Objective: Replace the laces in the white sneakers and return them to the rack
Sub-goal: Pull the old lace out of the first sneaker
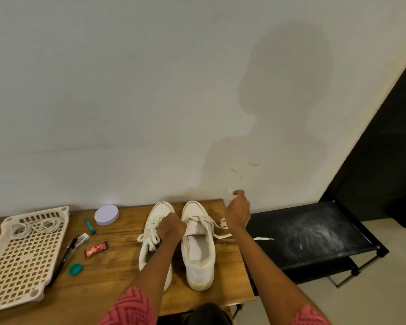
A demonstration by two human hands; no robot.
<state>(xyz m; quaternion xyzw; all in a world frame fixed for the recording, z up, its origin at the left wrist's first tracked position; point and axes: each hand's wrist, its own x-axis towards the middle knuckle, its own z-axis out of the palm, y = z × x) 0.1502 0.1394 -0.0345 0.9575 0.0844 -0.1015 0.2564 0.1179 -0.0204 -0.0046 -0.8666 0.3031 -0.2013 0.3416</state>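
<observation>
Head view: my left hand (171, 227) presses curled fingers on the right sneaker (198, 245). At two o'clock, my right hand (237, 211) pinches its lace (220, 227), raised above the table (117, 273).

I take this for a home: a wooden table (108, 273) against a plain painted wall (127, 90), a low black shoe rack (314, 235) beside it, household odds scattered about.

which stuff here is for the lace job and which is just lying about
For the job:
left sneaker
right sneaker
lace held by the right hand
spare laces in the basket
black rack

Lying about:
round lid
green tube
green cap
red wrapper
pen
</observation>
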